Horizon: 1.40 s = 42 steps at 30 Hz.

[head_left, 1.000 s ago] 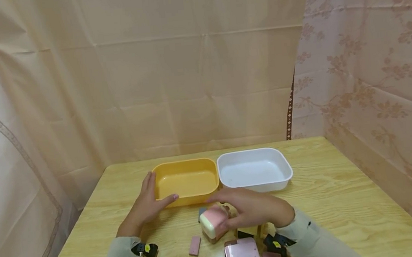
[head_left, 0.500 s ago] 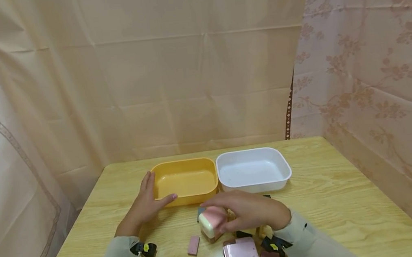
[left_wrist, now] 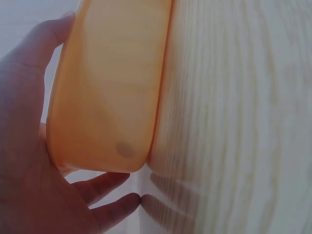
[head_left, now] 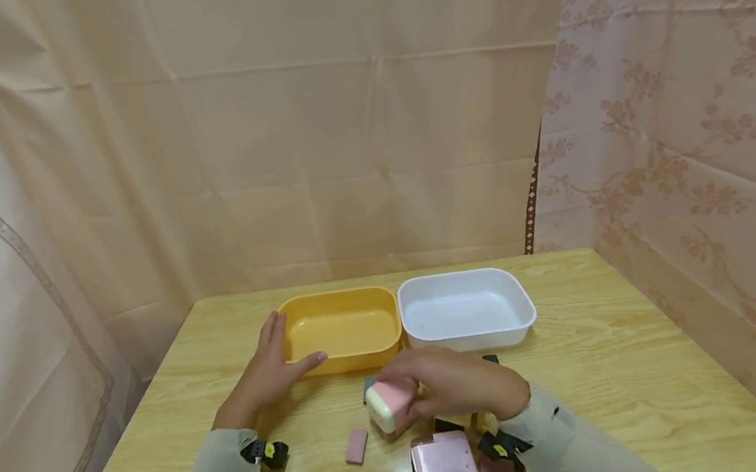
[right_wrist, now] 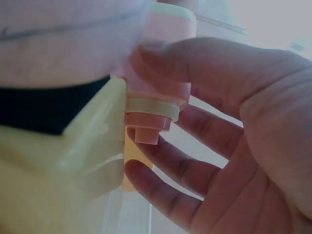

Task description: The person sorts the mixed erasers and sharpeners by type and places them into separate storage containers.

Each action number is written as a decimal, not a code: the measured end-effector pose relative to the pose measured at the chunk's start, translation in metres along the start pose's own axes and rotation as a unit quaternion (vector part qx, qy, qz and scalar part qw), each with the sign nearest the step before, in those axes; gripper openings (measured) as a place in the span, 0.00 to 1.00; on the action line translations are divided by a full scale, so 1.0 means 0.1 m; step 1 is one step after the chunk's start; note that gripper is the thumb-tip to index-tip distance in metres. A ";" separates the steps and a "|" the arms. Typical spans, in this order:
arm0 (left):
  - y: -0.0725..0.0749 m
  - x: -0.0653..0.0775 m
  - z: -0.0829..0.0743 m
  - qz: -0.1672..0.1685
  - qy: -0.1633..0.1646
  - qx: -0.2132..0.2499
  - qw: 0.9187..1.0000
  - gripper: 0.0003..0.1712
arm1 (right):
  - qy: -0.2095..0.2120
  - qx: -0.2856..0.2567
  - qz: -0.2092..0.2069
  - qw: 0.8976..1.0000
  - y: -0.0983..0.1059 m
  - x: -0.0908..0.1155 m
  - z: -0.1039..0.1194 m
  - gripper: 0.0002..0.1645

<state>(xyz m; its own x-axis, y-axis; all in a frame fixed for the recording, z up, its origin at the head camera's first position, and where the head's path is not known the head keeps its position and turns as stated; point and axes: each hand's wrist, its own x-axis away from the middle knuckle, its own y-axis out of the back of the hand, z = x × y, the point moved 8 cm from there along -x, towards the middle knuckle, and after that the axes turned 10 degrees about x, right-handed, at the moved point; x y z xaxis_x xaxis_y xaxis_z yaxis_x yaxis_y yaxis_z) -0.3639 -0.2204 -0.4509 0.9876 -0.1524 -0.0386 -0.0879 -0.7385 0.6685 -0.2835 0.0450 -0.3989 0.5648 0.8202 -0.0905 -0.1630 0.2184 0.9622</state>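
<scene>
Pink-and-cream rounded plastic bottle (head_left: 392,402) sits in the right hand (head_left: 455,383), just in front of the orange-yellow oblong plastic bin (head_left: 342,364); cream end faces the person. Right grip is closed in, thumb pressed on the pink side, fingers curled round behind; can't tell if the bottle touches the surface (head_left: 634,386). Left hand (head_left: 264,381) rests at the yellow bin's left end, grip spread wide, thumb along the front rim, fingers fairly straight, nothing grasped. White oblong plastic bin (head_left: 471,342) stands right beside the yellow one. Small flat pink rectangular block (head_left: 357,446) lies left of the bottle; glossy pink boxy item with white round cap (head_left: 445,462) nearer the person; flat dull-pink block (head_left: 497,470) beside that, partly hidden. Blue-grey piece (head_left: 367,387) peeks out behind the bottle.
</scene>
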 end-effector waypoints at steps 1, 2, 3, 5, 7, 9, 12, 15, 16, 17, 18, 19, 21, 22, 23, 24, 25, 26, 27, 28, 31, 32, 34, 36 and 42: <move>0.00 0.00 0.00 -0.001 0.000 0.001 1.000 0.75 | -0.001 0.001 0.000 1.000 0.00 -0.01 -0.01 0.32; 0.01 -0.01 0.00 -0.001 -0.001 0.002 1.000 0.75 | -0.003 0.000 0.000 1.000 0.01 -0.01 -0.01 0.32; 0.01 -0.01 0.01 -0.002 -0.001 0.000 1.000 0.75 | -0.005 0.000 -0.001 1.000 0.01 -0.01 -0.02 0.31; 0.00 -0.01 0.01 -0.003 0.000 0.001 1.000 0.75 | -0.008 0.004 -0.004 1.000 0.02 -0.01 -0.03 0.31; 0.00 -0.01 0.01 -0.004 0.000 0.001 1.000 0.75 | -0.009 0.009 -0.005 1.000 0.03 -0.01 -0.04 0.30; 0.00 -0.01 0.01 -0.004 0.001 0.000 1.000 0.75 | -0.009 0.016 -0.005 1.000 0.03 -0.01 -0.04 0.30; 0.01 -0.01 0.03 -0.004 0.004 0.000 1.000 0.75 | -0.004 0.021 -0.004 1.000 0.04 -0.02 -0.03 0.30; 0.02 -0.02 0.04 -0.004 0.005 -0.004 1.000 0.76 | 0.002 0.021 -0.007 1.000 0.05 -0.03 -0.03 0.30; 0.02 -0.02 0.05 -0.005 0.006 -0.004 1.000 0.76 | 0.004 0.021 -0.010 1.000 0.06 -0.04 -0.03 0.30; 0.02 -0.02 0.06 -0.005 0.006 -0.005 1.000 0.76 | 0.006 0.020 -0.012 1.000 0.06 -0.04 -0.03 0.29; 0.03 -0.03 0.06 -0.005 0.006 -0.007 1.000 0.76 | 0.008 0.019 -0.015 1.000 0.07 -0.04 -0.03 0.29; 0.03 -0.03 0.07 -0.005 0.007 -0.009 1.000 0.76 | 0.010 0.017 -0.017 1.000 0.08 -0.04 -0.02 0.29; 0.03 -0.04 0.08 -0.005 0.008 -0.008 1.000 0.77 | 0.010 0.012 -0.021 1.000 0.10 -0.04 -0.02 0.28; 0.03 -0.03 0.08 -0.005 0.010 -0.007 1.000 0.77 | 0.010 0.010 -0.024 1.000 0.10 -0.04 -0.02 0.28; 0.03 -0.03 0.09 -0.003 0.010 -0.006 1.000 0.77 | 0.009 0.009 -0.026 1.000 0.11 -0.04 -0.02 0.28; 0.03 -0.03 0.09 -0.003 0.010 -0.005 1.000 0.77 | 0.009 0.009 -0.029 1.000 0.11 -0.04 -0.02 0.28; 0.03 -0.03 0.09 -0.003 0.010 -0.004 1.000 0.77 | 0.008 0.009 -0.031 0.999 0.11 -0.03 -0.02 0.28; 0.03 -0.03 0.09 -0.002 0.010 -0.003 1.000 0.77 | 0.008 0.010 -0.033 0.999 0.12 -0.03 -0.02 0.28; 0.03 -0.02 0.09 -0.002 0.010 -0.003 1.000 0.77 | 0.009 0.012 -0.035 0.999 0.12 -0.03 -0.02 0.28; 0.03 -0.02 0.09 -0.001 0.010 -0.002 1.000 0.76 | 0.010 0.014 -0.037 0.999 0.12 -0.03 -0.02 0.28; 0.02 -0.02 0.09 -0.001 0.009 0.000 1.000 0.76 | 0.014 0.014 -0.040 0.999 0.12 -0.03 -0.02 0.28; 0.02 -0.02 0.09 -0.001 0.010 0.001 1.000 0.76 | 0.014 0.014 -0.041 0.999 0.12 -0.03 -0.02 0.28; 0.01 -0.03 0.09 -0.001 0.010 0.005 1.000 0.76 | 0.013 0.011 -0.044 0.999 0.13 -0.03 -0.02 0.28; 0.00 -0.04 0.09 0.000 0.010 0.006 1.000 0.76 | 0.012 0.009 -0.047 0.999 0.14 -0.03 -0.02 0.29; -0.02 -0.04 0.09 0.003 0.019 0.010 1.000 0.77 | 0.000 0.008 -0.045 0.999 0.20 -0.04 -0.02 0.29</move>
<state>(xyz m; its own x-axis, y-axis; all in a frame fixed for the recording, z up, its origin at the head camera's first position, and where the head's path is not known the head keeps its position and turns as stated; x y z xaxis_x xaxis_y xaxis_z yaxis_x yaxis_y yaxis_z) -0.3692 -0.2240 -0.4585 0.9911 -0.1327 -0.0064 -0.0963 -0.7507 0.6536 -0.2903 0.0466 -0.3801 0.5759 0.7980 -0.1777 -0.0979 0.2831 0.9541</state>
